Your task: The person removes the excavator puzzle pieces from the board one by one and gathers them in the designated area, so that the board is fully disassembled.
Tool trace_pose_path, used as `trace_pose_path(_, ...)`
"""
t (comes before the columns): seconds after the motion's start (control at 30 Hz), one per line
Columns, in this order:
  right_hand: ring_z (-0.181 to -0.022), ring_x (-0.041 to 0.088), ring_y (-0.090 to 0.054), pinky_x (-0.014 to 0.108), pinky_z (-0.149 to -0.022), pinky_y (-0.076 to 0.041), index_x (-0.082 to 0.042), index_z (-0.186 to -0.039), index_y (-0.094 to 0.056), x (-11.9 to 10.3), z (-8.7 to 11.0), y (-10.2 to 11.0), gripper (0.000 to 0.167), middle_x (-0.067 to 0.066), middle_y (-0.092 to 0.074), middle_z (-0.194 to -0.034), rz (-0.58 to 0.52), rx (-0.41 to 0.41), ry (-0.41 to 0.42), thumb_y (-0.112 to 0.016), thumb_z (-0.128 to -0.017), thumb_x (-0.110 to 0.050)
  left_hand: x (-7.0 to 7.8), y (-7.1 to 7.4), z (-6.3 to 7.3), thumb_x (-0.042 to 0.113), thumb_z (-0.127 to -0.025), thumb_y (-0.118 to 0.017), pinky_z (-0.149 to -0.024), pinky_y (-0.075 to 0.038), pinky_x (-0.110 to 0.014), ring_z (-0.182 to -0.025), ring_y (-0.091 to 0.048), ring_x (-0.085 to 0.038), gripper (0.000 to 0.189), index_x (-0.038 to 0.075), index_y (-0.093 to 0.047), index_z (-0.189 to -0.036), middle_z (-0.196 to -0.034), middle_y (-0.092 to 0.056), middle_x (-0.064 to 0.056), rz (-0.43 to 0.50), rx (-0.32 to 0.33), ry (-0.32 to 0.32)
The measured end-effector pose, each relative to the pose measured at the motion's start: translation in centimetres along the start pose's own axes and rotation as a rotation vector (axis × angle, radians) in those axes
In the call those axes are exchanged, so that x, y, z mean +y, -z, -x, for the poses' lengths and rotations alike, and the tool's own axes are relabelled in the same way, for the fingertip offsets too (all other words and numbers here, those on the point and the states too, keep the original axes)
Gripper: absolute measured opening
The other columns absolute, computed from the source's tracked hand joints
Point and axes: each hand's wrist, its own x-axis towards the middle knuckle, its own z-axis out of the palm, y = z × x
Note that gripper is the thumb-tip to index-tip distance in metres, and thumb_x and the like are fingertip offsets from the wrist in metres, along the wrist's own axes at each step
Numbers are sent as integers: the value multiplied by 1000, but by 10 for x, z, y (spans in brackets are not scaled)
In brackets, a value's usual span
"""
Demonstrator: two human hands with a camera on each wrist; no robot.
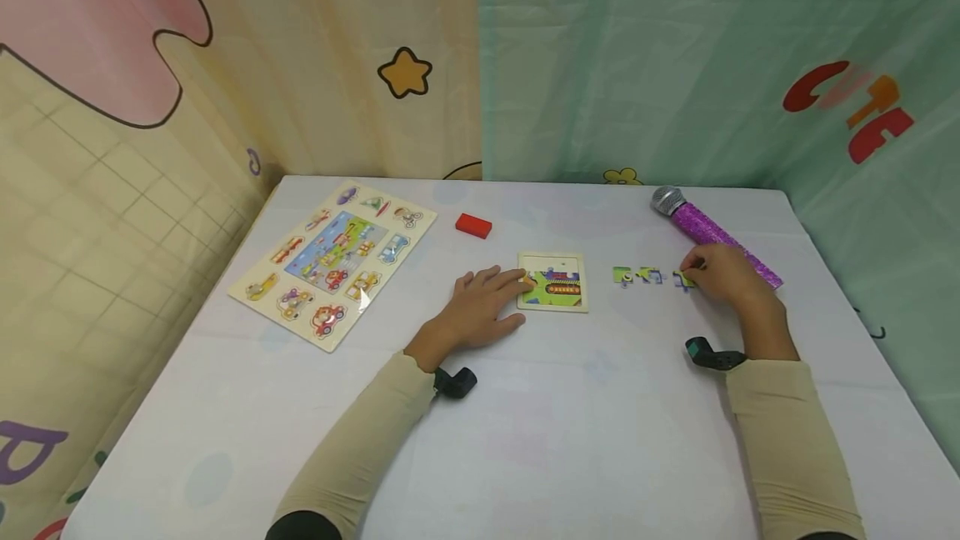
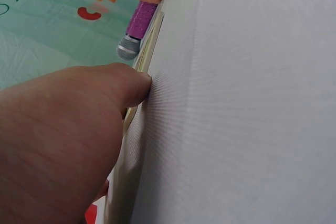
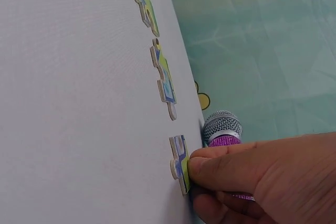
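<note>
Fingers [image 3: 202, 170] on green, blue puzzle piece [image 3: 178, 158]

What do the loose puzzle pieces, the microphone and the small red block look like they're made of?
The puzzle pieces look like thin wood or pressed board, with printed faces and pale edges. The microphone has a silvery mesh head, likely metal, and a sparkling purple handle, apparently glitter-coated. The red block, evenly coloured, could be painted wood or plastic.
</note>
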Motion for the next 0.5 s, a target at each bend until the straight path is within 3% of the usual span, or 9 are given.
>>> trace_pose_path(0.37, -96, 39, -53, 57, -86, -44, 6, -103, -67, -1, -1, -2, 12, 26, -63, -105, 4, 3, -13, -59, -100, -2, 0, 0, -1, 49, -101, -55, -114, -19, -60, -150, -20, -27, 57, 35, -42, -154, -165, -27, 8, -2, -10, 11)
trace_pose_path(0.5, -103, 43, -52, 62, -92, -41, 5, -110, -65, -1, 1, 0, 17, 27, -61, -110, 9, 2, -16, -58, -102, -8, 0, 0, -1, 49, -101, -55, -115, -18, -60, -150, -20, -27, 57, 35, -41, -155, -165, -26, 9, 11, -17, 5)
